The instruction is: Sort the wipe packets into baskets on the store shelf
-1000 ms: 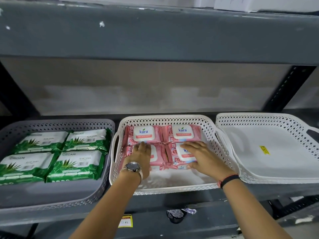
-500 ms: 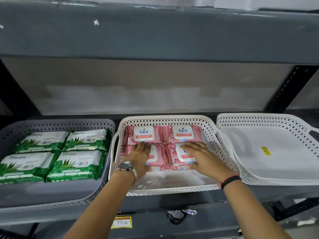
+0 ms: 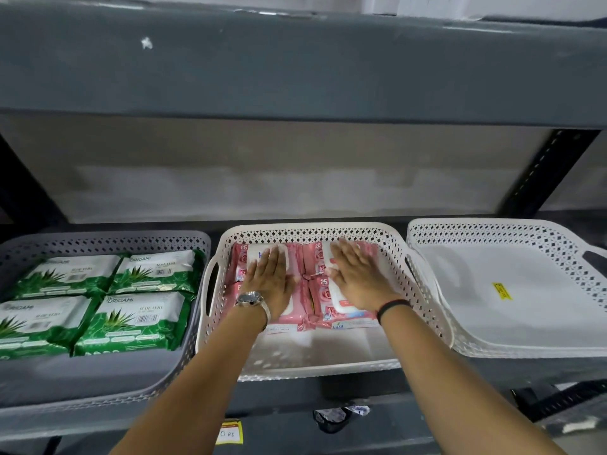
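Note:
Several pink wipe packets (image 3: 323, 298) lie flat in the middle white basket (image 3: 399, 277). My left hand (image 3: 271, 279), with a watch on its wrist, rests flat and spread on the left pink packets. My right hand (image 3: 356, 274), with a dark band on its wrist, lies flat on the right ones. Neither hand grips anything. Several green wipe packets (image 3: 98, 300) fill the grey basket (image 3: 184, 362) on the left. The white basket (image 3: 492, 348) on the right holds no packets, only a yellow sticker.
An upper grey shelf board (image 3: 295, 67) hangs close above the baskets. A dark upright post (image 3: 545, 172) stands at the back right. A yellow price tag (image 3: 230, 433) sits on the shelf's front edge, beside a dark crumpled scrap (image 3: 331, 418).
Both hands have slid forward from the near pink packets onto the rear ones, fingers now flat and spread. The packets have hardly moved.

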Tool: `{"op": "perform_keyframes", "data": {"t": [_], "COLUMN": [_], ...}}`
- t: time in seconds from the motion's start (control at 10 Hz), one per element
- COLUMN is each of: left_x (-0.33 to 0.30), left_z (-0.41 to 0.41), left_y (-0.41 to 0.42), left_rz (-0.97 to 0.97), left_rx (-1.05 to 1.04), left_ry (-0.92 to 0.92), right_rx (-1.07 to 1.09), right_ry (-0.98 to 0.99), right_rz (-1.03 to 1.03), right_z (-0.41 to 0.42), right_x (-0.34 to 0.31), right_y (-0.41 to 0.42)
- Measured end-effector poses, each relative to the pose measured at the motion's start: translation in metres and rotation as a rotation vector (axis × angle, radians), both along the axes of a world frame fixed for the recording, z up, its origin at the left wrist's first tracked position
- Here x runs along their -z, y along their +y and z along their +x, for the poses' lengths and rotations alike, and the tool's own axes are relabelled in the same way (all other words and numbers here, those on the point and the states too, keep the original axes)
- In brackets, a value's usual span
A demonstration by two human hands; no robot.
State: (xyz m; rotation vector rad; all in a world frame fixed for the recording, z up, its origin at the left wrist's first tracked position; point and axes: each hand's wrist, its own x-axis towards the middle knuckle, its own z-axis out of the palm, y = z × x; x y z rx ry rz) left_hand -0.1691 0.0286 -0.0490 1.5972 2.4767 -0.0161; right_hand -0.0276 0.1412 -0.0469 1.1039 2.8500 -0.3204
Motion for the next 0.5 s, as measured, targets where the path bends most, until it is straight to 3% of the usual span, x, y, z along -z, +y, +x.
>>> {"op": "perform_keyframes", "data": {"t": [0.2, 0.4, 0.5], "left_x": [0.009, 0.002, -0.012], "left_z": [-0.001, -0.001, 0.006], "left_y": [0.001, 0.0, -0.003], "left_rz": [-0.014, -0.069, 0.033], "left_rx": [0.007, 0.017, 0.033], "left_ry": [0.011, 0.03, 0.09], "right_rx": [0.072, 0.05, 0.066], "right_ry": [0.076, 0.021, 0.111], "right_rz": [-0.041, -0.06, 0.022], "right_z": [-0.008, -0.004, -0.001], "right_x": [0.017, 0.008, -0.006], "right_y": [-0.002, -0.004, -0.008]}}
